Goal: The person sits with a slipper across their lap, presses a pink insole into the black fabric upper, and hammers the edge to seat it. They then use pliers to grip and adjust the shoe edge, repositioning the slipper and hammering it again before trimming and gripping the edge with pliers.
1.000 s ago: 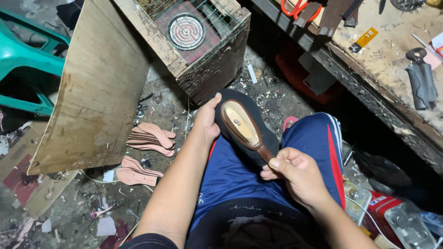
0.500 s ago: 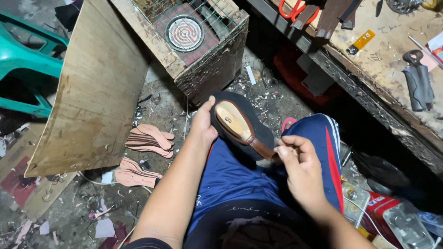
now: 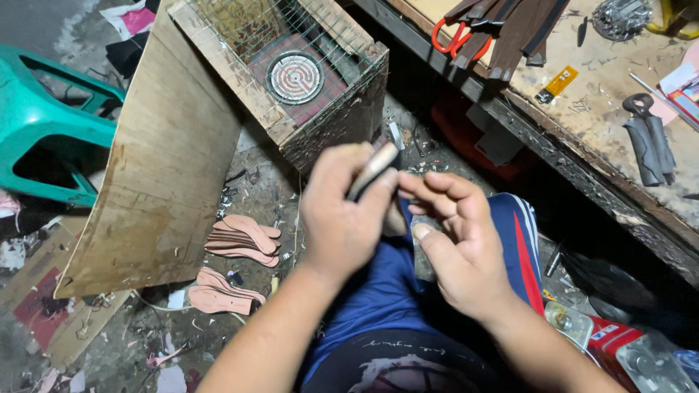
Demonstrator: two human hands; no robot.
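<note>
My left hand (image 3: 342, 211) grips a shoe sole (image 3: 373, 169), now seen edge-on with its tan and dark rim showing between my thumb and fingers. Right beside it, my right hand (image 3: 455, 240) has its fingers spread and its fingertips close to the sole's edge. Whether it touches the sole is unclear. Both hands hover above my lap in blue shorts (image 3: 378, 291) with a red stripe.
A wooden box with a wire grill and a round coil heater (image 3: 295, 76) stands ahead. Pink insole cut-outs (image 3: 244, 236) lie on the littered floor. A green plastic stool (image 3: 44, 124) is at left. The workbench (image 3: 582, 109) at right holds red scissors, pliers and straps.
The sole was lying flat on my knee with its tan face up. It has been lifted and turned on edge. My right hand has let go of its heel end and opened.
</note>
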